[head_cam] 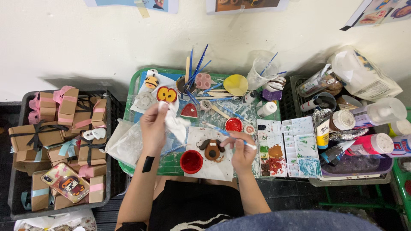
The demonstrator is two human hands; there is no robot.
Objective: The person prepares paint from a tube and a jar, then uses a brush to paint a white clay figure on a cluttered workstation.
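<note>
Right now my right fingers (pixel 238 143) pinch a thin brush (pixel 226 133) over the brown dog figure (pixel 212 149) at six o'clock on the desk (pixel 171 164); my left hand (pixel 154 124) clutches a white rag (pixel 175 125). I judge painting underway; steady strokes needed.

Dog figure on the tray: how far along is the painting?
Done: the brown dog figure has brown body and dark ears; other painted pieces, such as the yellow-and-red one, lie above. In hand: right hand holds a brush beside the dog, left hand a white cloth. Left: fine detail is too small to judge.
</note>
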